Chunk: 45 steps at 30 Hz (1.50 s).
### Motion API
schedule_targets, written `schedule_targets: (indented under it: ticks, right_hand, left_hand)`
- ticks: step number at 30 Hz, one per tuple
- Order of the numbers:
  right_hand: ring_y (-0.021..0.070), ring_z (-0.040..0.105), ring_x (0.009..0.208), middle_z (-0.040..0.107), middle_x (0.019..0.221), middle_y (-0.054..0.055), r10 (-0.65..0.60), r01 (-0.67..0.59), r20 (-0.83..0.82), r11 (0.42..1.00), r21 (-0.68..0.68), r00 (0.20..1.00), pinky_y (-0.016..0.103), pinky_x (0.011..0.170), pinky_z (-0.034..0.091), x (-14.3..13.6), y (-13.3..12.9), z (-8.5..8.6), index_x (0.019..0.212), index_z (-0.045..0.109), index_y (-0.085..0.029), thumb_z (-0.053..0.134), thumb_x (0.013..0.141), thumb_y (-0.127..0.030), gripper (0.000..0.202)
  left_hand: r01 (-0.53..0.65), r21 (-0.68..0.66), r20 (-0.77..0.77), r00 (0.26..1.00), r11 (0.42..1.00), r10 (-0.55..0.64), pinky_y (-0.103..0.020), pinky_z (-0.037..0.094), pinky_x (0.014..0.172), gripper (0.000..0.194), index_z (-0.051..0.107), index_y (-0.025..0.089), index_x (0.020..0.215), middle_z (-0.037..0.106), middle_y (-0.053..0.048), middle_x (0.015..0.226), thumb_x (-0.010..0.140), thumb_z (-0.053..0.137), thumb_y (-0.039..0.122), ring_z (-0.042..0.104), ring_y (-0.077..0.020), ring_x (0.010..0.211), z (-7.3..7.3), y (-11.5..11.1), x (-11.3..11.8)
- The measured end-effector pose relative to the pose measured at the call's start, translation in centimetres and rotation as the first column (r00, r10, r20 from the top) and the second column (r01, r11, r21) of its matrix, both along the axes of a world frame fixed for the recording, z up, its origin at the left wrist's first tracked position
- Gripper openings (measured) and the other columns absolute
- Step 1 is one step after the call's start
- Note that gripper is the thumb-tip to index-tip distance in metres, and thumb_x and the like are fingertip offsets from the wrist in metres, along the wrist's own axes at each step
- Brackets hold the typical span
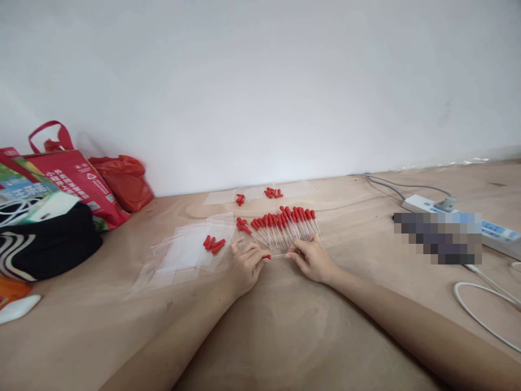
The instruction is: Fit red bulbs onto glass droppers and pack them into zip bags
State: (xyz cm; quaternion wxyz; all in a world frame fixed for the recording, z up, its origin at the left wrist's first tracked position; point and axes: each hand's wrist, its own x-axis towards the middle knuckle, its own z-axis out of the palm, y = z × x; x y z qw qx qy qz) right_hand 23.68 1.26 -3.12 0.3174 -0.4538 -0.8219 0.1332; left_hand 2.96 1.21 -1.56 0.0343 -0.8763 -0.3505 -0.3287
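Observation:
Between my two hands lies a thin clear tube (279, 256), roughly level. My left hand (246, 265) pinches a small red rubber cap (267, 257) at its left end. The fingers of my right hand (308, 257) are closed on the tube's other end. Just beyond them, a row of clear droppers with red caps (281, 220) lies on the wooden table (268, 326), caps pointing away from me. Several loose red caps (214, 244) rest on clear plastic bags (179, 252) left of my left hand.
Further small bags (222, 197) and red caps (272, 193) lie near the wall. Red bags (75, 182) and a black pouch (52, 239) stand at the left. A power strip (500, 232), cables and a blurred dark object (437, 239) lie at the right.

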Motion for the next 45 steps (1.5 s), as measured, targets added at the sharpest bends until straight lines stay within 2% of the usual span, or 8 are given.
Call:
schedule_targets:
  ticks: [11,26,32,37,39,42,45]
  right_hand:
    - [0.0102,0.052,0.057,0.064,0.064,-0.002,-0.053,0.031,0.111,0.98,0.196,0.992,0.029,0.066,0.018,-0.5,-0.9,0.7,0.071,0.051,-0.017,0.043,0.084,-0.026,0.018]
    - [0.0098,0.05,0.053,0.06,0.06,-0.003,-0.035,0.018,0.108,0.987,0.157,0.994,0.027,0.065,0.018,-1.5,-1.0,0.1,0.072,0.05,-0.017,0.039,0.086,-0.029,0.022]
    - [0.0101,0.051,0.059,0.063,0.068,-0.001,-0.038,0.002,0.199,0.984,0.178,0.979,0.028,0.066,0.017,-1.4,-0.8,1.0,0.075,0.053,-0.017,0.038,0.087,-0.03,0.023]
    - [0.0151,0.05,0.074,0.061,0.078,0.005,-0.038,-0.07,0.356,0.956,0.286,0.934,0.031,0.068,0.019,-1.4,-0.5,2.3,0.075,0.057,-0.017,0.04,0.084,-0.023,0.02]
    - [0.0169,0.049,0.078,0.061,0.079,0.007,-0.088,-0.022,0.352,0.955,0.297,0.932,0.032,0.069,0.02,-1.1,0.0,2.6,0.074,0.057,-0.016,0.042,0.082,-0.022,0.018]
    - [0.0167,0.052,0.075,0.063,0.077,0.005,-0.262,0.229,0.194,0.957,0.179,0.945,0.031,0.07,0.024,-0.2,1.6,2.9,0.073,0.059,-0.017,0.045,0.08,-0.025,0.017]
    - [0.016,0.055,0.067,0.064,0.073,0.004,-0.486,0.488,0.039,0.871,-0.057,0.873,0.028,0.065,0.028,0.7,3.7,2.9,0.072,0.06,-0.018,0.045,0.079,-0.029,0.02]
  left_hand:
    - [-0.01,0.04,-0.055,0.998,0.999,0.012,-0.042,0.016,0.094,0.019,0.056,0.02,0.075,0.064,0.003,0.068,0.086,0.041,0.024,0.057,-0.0134,0.07,0.1,-0.2,0.1]
    - [0.055,0.086,-0.115,0.992,0.995,-0.045,-0.042,0.022,0.09,0.016,0.054,0.019,0.074,0.062,0.002,0.066,0.084,0.041,0.021,0.055,-0.015,0.071,0.1,-0.3,0.5]
    - [0.004,0.078,-0.133,0.991,0.997,0.006,-0.041,0.019,0.094,0.017,0.056,0.02,0.074,0.063,0.003,0.066,0.084,0.043,0.026,0.056,-0.0143,0.072,0.5,-0.1,0.2]
    - [-0.08,0.051,-0.085,0.993,0.995,0.084,-0.042,0.018,0.094,0.011,0.056,0.022,0.079,0.065,0.002,0.072,0.082,0.048,0.028,0.057,-0.0151,0.076,0.7,0.3,-0.6]
    - [-0.176,0.033,-0.037,0.984,0.984,0.177,-0.043,0.018,0.093,0.013,0.054,0.022,0.09,0.065,-0.001,0.084,0.081,0.05,0.03,0.057,-0.018,0.084,0.7,0.5,-1.0]
    - [-0.3,-0.018,0.001,0.954,0.954,0.3,-0.042,0.024,0.087,0.031,0.047,0.019,0.105,0.062,-0.006,0.095,0.077,0.053,0.031,0.055,-0.0218,0.091,0.5,0.8,-1.5]
    - [-0.328,-0.065,-0.018,0.945,0.942,0.328,-0.04,0.026,0.084,0.032,0.047,0.019,0.105,0.062,-0.005,0.093,0.075,0.054,0.027,0.054,-0.0221,0.09,0.3,0.9,-1.6]
